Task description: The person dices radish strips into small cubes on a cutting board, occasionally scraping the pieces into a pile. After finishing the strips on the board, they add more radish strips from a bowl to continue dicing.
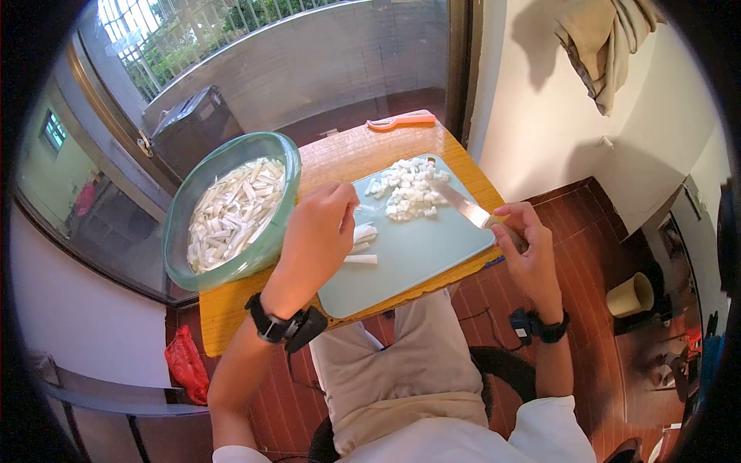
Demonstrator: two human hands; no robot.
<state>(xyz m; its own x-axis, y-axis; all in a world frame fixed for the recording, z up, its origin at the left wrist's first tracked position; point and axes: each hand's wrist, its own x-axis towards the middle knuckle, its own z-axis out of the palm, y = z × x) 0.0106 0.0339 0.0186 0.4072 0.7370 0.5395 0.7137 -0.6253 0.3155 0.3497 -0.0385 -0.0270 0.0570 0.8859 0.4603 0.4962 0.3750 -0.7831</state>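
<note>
The desk (332, 158) bears a green basin (291, 174) at its left edge, a cutting board (428, 251) at its near edge. The left hand (323, 226) curls (round what, I can't tell); the right hand (525, 241) grasps a knife (468, 210) by diced white pieces (409, 193). I'd line up the board's strips (364, 234), fingertips tucked.

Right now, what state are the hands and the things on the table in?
Knife: held in right hand, blade exposed
Left hand: fingers bent, grip unclear
Board: lying flat, partly covered
Cubes: diced, heaped on board
Sticks: not diced, partly hidden
Tub: uncovered, holding cut strips
Peeler: lying down, unheld
</note>
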